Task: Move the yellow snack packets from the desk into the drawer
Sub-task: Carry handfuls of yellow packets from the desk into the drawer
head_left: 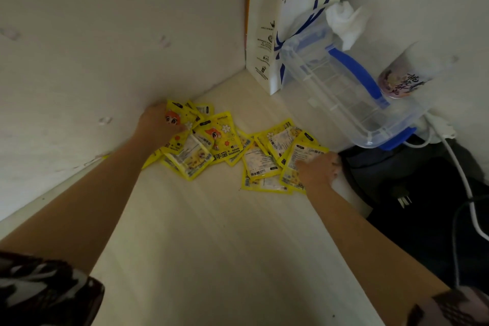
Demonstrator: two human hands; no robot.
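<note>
Several yellow packets lie in two loose heaps on the pale desk (pixel 211 233), near the corner of the walls. My left hand (pixel 156 126) rests on the left heap (pixel 209 140), its fingers curled around a packet printed with an orange-haired cartoon face (pixel 176 116). My right hand (pixel 317 169) lies flat on the right heap (pixel 267 156), fingers pressing on a packet showing its white label side (pixel 304 156). No drawer is in view.
A white coffee paper bag (pixel 291 8) stands in the corner. A clear plastic box with blue clips (pixel 344 92) leans beside it, with a crumpled tissue (pixel 344 21) and a drink cup (pixel 399 79). A black bag (pixel 412 193) and white cable (pixel 460 174) lie right.
</note>
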